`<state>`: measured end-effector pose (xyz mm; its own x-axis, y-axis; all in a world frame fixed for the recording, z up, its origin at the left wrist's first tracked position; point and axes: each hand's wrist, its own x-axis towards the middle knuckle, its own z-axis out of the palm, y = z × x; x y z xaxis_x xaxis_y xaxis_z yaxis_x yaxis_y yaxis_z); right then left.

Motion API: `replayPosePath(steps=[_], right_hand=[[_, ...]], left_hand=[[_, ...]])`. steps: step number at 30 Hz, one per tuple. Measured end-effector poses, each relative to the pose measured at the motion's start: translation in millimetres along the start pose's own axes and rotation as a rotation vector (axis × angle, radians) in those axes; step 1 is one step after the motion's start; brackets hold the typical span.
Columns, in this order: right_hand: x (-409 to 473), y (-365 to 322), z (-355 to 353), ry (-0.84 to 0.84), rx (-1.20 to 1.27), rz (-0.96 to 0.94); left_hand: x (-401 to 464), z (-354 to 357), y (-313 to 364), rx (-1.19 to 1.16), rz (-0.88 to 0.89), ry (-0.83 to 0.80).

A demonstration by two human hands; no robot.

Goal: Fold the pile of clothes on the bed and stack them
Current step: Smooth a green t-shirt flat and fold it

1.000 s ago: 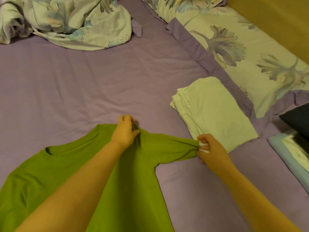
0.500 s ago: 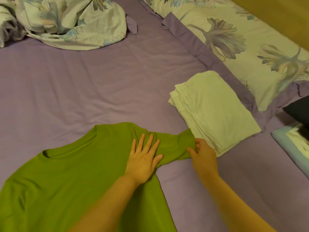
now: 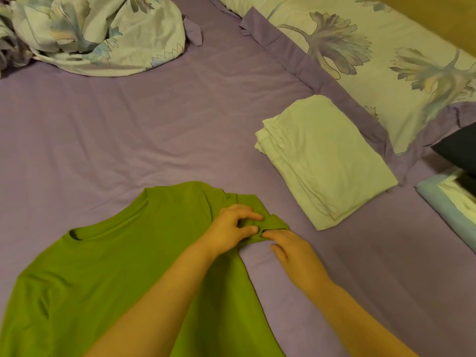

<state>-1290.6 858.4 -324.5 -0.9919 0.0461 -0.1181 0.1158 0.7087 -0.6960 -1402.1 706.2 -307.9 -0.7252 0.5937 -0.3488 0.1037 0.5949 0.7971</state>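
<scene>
On the purple bed sheet [image 3: 154, 119], close to the near edge, a green T-shirt [image 3: 123, 266] lies spread flat with its neckline up toward the pillows, and both hands are busy at its right sleeve [image 3: 260, 222]. That sleeve looks the likeliest place for trouble. It is short, soft and already bunched into a small lump, so if it is turned in as it sits, the wrinkles would probably get trapped inside the fold and the finished piece would come out lumpy on that side. A tug from either hand could also drag the shoulder off line and skew the body, which lies smooth for now. The folded pale green garment [image 3: 324, 161] sits just beside the sleeve end, apart from it but near enough that a wide sweep of the right arm might nudge its edges out of square.

As for the grip, the left hand [image 3: 229, 233] has its fingers curled narrow, pinching a gather of sleeve cloth between fingertips and thumb. The right hand [image 3: 293, 251] lies lower and flatter on the sheet; its forefinger reaches to the sleeve's hem and touches it, with the other fingers loosely extended, and I cannot tell whether any cloth is caught under the thumb.

A crumpled floral duvet [image 3: 98, 34] is heaped at the far corner, and a floral pillow [image 3: 373, 55] lies along the head of the bed, both well clear of the work.
</scene>
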Motion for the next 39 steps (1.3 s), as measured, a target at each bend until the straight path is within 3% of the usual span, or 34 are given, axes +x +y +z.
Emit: replayPosePath(steps=[5,7,13,16,21,27,31,33,36,39], right_hand=[[6,3,-6,0.016,0.04,0.04],[6,4,-7,0.017,0.042,0.037],[2,0,-40,0.122,0.139,0.096],[3,-5,-60,0.174,0.165,0.104],[9,-12,-77,0.32,-0.021,0.064],[14,-5,-70,0.337,0.563,0.439],[18,-7,-57,0.293,0.541,0.481],[17,-4,-46,0.299,0.452,0.49],[11,3,-32,0.334,0.322,0.513],[8,1,-21,0.419,0.353,0.513]], left_hand=[[5,3,-6,0.323,-0.001,-0.066],[7,3,-1,0.328,0.006,-0.008],[18,-24,52,-0.252,-0.131,0.085],[36,-40,85,-0.324,-0.247,0.161],[53,-39,128,-0.451,-0.231,0.197],[63,-15,133,-0.578,-0.263,0.185],[62,10,110,-0.601,-0.254,0.229],[58,16,95,-0.529,-0.25,0.307],[40,18,64,-0.222,-0.217,0.494],[14,17,22,0.131,-0.147,0.519]])
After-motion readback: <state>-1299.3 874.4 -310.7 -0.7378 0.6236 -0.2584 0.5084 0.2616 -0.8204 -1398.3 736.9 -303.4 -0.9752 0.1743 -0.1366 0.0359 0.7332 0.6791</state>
